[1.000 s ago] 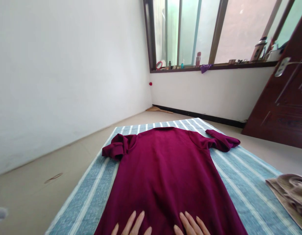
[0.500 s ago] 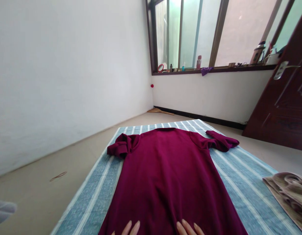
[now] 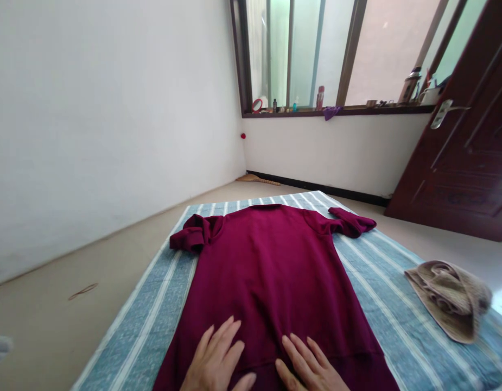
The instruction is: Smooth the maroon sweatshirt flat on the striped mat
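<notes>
A dark magenta long-sleeved top [image 3: 259, 271] lies spread over a blue-and-white striped cloth [image 3: 153, 309], its collar at the far end. Both sleeves are bunched and bent near the shoulders. My left hand [image 3: 216, 358] rests on the lower left of the garment, fingers apart. Lower right of centre, my right hand [image 3: 310, 366] lies palm down on the fabric, fingers stretched out. Neither hand holds anything that I can see. A crease runs up the fabric between them, and the garment's bottom edge falls outside the view.
A crumpled brown towel [image 3: 450, 298] sits on the cloth at the right. A thin loop of cord [image 3: 83, 291] lies on the floor at left. A broom [image 3: 256, 178] rests by the far corner, below a windowsill [image 3: 299, 114] with bottles. A dark red door [image 3: 458, 141] stands at right.
Both hands have come further into view, up over the lower part of the garment. The view has shifted somewhat, showing more of the towel. The garment's shape looks much the same.
</notes>
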`<action>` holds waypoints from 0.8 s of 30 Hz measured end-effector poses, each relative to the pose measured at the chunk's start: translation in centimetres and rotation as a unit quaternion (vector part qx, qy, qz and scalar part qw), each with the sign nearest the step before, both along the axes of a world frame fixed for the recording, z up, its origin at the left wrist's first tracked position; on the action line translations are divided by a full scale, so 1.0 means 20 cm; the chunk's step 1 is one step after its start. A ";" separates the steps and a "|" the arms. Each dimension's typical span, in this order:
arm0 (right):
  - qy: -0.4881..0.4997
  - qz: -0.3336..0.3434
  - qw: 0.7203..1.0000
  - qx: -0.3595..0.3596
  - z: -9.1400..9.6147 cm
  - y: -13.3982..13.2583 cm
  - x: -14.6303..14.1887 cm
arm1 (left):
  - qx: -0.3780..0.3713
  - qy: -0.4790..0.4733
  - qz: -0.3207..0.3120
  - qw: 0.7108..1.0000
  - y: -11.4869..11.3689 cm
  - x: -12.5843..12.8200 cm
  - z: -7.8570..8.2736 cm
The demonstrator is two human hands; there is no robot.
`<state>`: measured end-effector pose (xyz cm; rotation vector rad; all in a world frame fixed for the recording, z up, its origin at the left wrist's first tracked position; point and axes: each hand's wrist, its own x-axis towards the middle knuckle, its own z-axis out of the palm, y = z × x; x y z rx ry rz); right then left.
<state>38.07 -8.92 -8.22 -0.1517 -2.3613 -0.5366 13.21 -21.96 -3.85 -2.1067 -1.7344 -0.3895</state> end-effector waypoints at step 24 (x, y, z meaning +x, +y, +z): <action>0.177 -0.200 0.872 -0.409 0.10 0.34 0.33 | -0.321 -0.126 0.087 0.935 0.48 0.36 0.20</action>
